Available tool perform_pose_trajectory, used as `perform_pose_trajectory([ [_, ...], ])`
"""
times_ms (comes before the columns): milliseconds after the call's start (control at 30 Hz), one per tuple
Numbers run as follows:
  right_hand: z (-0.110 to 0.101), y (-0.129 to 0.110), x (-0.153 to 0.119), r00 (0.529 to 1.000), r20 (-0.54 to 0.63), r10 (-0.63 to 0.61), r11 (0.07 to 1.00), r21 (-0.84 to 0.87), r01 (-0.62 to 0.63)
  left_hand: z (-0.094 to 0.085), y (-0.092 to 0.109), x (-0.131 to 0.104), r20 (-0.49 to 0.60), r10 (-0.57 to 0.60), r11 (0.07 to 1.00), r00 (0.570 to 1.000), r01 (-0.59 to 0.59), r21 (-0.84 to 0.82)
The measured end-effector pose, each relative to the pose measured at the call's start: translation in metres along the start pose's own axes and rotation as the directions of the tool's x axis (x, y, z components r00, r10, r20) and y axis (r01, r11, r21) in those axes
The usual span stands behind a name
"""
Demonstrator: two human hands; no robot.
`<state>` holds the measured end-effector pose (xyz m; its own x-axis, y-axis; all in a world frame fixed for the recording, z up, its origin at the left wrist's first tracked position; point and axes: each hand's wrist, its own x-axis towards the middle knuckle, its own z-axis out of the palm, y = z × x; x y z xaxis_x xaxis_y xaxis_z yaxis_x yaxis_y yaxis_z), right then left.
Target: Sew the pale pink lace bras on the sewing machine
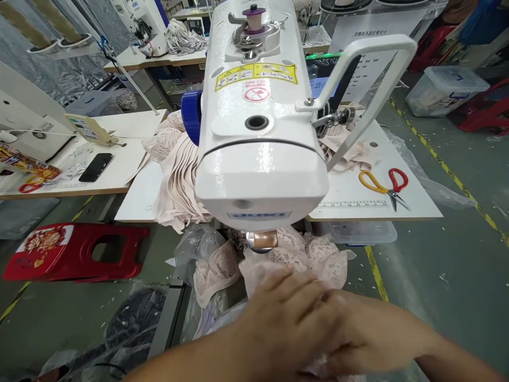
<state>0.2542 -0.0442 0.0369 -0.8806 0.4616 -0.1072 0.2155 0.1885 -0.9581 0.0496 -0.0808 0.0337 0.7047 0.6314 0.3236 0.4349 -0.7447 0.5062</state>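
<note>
A white sewing machine (258, 175) faces me, its needle area hidden under the head. Pale pink lace bras (294, 246) hang below it, with one lace cup (217, 270) at the left. My left hand (292, 318) is closed over the pale fabric just under the machine, its knuckles toward me. Crossing in from the right, my right hand (353, 323) meets it, partly covered and smeared by motion. Its lower fingers look curled, and a bit of pale cloth shows beneath them. What they grip is hidden.
A stack of pink bra pieces (181, 180) lies left on the table. Red-and-yellow scissors (387, 188) rest at the right. A phone (95, 167) lies on the neighbouring table. A red stool (79, 252) is at lower left, a clear plastic box (445, 90) at far right.
</note>
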Motion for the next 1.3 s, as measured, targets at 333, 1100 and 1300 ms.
perform_pose_trajectory([
  [333, -0.037, 0.036, 0.053, 0.936, -0.332, 0.113, 0.951, -0.238, -0.199, -0.030, -0.072, 0.001, 0.026, -0.753, 0.635, 0.657, 0.737, -0.231],
  [1100, -0.048, 0.086, 0.078, 0.814, -0.549, 0.190, 0.982, 0.101, -0.161, -0.031, -0.129, -0.010, -0.337, -0.636, 0.760, 0.694, 0.639, -0.118],
  [1300, -0.014, 0.130, 0.064, 0.911, -0.279, 0.304, 0.722, 0.692, -0.029, -0.033, -0.123, 0.001, -0.360, -0.635, 0.760, 0.683, 0.637, -0.130],
])
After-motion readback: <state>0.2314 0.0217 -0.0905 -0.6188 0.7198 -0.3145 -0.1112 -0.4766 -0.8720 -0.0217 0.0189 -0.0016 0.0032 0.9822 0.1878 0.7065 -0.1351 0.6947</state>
